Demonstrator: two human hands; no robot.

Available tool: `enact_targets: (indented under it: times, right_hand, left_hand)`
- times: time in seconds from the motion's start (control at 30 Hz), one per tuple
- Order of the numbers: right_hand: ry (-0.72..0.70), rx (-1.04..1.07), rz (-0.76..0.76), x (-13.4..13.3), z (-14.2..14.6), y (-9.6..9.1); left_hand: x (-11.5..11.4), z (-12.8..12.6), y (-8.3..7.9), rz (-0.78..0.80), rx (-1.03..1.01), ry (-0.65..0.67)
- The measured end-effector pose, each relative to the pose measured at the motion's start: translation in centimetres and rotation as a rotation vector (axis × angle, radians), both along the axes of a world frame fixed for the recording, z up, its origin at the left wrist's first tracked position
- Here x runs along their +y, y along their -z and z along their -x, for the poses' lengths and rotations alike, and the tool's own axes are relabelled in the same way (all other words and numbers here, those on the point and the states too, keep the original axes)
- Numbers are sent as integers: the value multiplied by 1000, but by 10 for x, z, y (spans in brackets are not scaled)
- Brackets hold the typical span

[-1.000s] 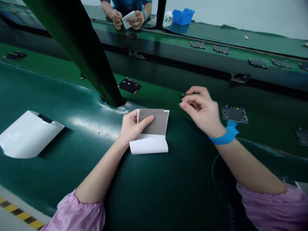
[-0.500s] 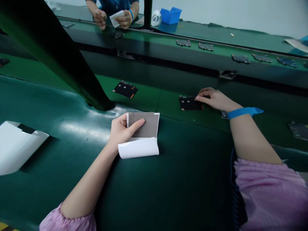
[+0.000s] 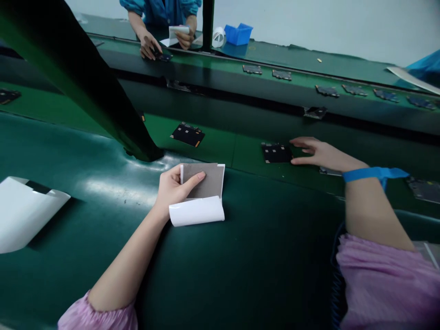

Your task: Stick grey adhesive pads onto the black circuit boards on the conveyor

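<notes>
In my left hand (image 3: 175,185) is a sheet of grey stickers on white backing paper (image 3: 202,181), thumb on top, with its lower part curled over. My right hand (image 3: 314,153) is open, thumb and fingers apart, at the right edge of a black circuit board (image 3: 276,153) that carries small pale squares. Whether the fingertips touch that board I cannot tell. Another black board (image 3: 188,134) lies to its left on the green belt (image 3: 237,142). Partly hidden below my right wrist is a further board (image 3: 330,171).
A slanting black post (image 3: 113,101) rises at the left. A curled white sheet (image 3: 27,213) lies on the green mat (image 3: 103,229). Across the belts, a co-worker's hands (image 3: 149,46) handle a board and white paper. Several boards line the far belt, near a blue bin (image 3: 238,34).
My right hand's fingers have spread from a pinch at the board's upper right corner, and the hand has shifted right. The boards on the near belt appear slightly further right. The co-worker's hand has lowered to a board.
</notes>
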State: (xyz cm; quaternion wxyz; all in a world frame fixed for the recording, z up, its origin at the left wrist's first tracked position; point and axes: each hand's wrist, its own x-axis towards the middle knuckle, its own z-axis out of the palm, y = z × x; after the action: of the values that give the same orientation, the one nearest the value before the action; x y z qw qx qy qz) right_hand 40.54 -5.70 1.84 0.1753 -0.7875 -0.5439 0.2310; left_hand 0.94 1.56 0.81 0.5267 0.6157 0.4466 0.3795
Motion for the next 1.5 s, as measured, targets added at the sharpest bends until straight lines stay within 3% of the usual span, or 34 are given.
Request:
enact_targets:
  times: [0.1,0.2,0.37,0.5,0.57,0.7,0.77,0.9,1.03,1.43,1.5]
  right_hand:
    - [-5,-42,102,-9,-1,-10]
    - [4,-95,93,-11,1,-16]
    - [117,-90,-24,-22,1,-44]
    - [116,-313,-178,-24,12,-67]
    - [53,-380,-219,-15,22,-62]
    - [-97,-311,-118,9,44,-26]
    - [-175,-259,-155,16,65,-14]
    - [-302,-103,-449,19,133,-19]
    - [-423,-8,-507,24,188,-31]
    - [-495,-38,-508,30,194,-28]
    - [-456,-41,-528,33,191,-28]
  left_hand:
    - [0,0,1,8,-3,5]
    - [0,0,5,4,-19,4]
    - [1,-1,9,3,-46,22]
    - [1,-1,6,-1,-53,38]
    - [1,-1,5,-1,-59,45]
    - [1,-1,5,-10,-62,48]
    - [1,-1,5,1,-65,53]
    - [1,-2,6,28,-74,64]
    - [1,-2,8,33,-93,71]
    - [0,-2,11,20,-95,108]
    - [1,-2,11,15,-93,102]
